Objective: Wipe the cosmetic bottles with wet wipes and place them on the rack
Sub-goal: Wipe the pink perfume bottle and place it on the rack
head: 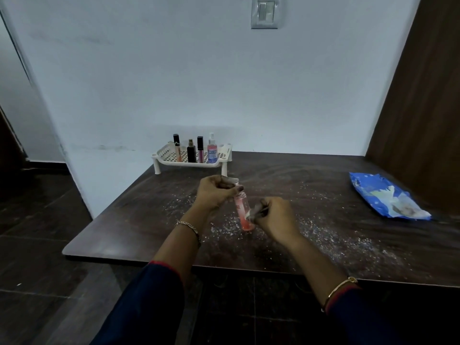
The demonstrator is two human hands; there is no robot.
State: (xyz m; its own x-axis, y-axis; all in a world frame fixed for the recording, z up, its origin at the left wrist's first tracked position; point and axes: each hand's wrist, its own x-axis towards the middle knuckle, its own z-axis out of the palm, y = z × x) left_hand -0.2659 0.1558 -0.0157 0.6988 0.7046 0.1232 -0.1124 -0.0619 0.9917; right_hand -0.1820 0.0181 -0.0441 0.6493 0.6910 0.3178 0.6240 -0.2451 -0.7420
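Observation:
My left hand (214,192) grips the top end of a clear bottle of pink liquid (242,212), held tilted above the table. My right hand (275,215) pinches a white wet wipe (252,214) against the lower side of that bottle. The bottle's cap is hidden inside my left fist. At the back of the table stands a white perforated rack (166,155). On it stand a peach tube with a black cap (177,149), a small black bottle (191,152), a purple gloss tube (200,150) and a pink spray bottle (212,151).
A blue pack of wet wipes (383,195) lies at the right of the dark wooden table (323,235). White specks are scattered over the tabletop. A brown panel (423,95) rises at the right. The table's left edge drops to a dark floor.

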